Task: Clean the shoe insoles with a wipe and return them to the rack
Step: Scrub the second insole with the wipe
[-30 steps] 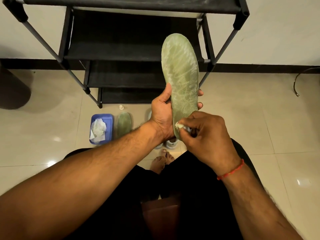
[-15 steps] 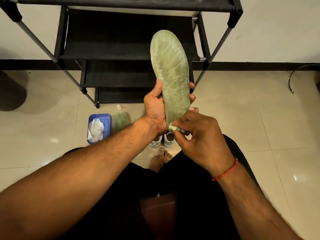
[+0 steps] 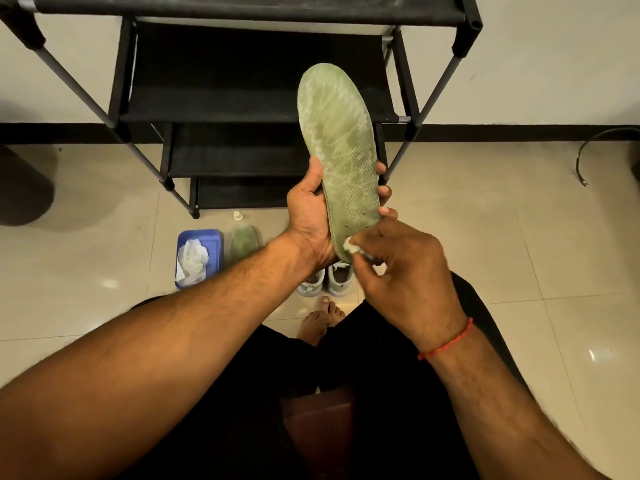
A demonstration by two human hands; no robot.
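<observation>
My left hand grips a green mesh-patterned insole by its lower half and holds it upright, toe end up, in front of the black shoe rack. My right hand pinches a small crumpled white wipe against the insole's heel end. A second green insole lies flat on the floor tiles beside a blue tray, partly hidden by my left forearm.
The blue tray holds crumpled white wipes. A pair of pale shoes stands on the floor under my hands, near a bare foot. A small white bottle cap sits by the rack's foot. A cable curls at the right wall.
The insole has tilted slightly, its toe end leaning left. My right hand with the wipe has stayed at the heel, rubbing with small shifts.
</observation>
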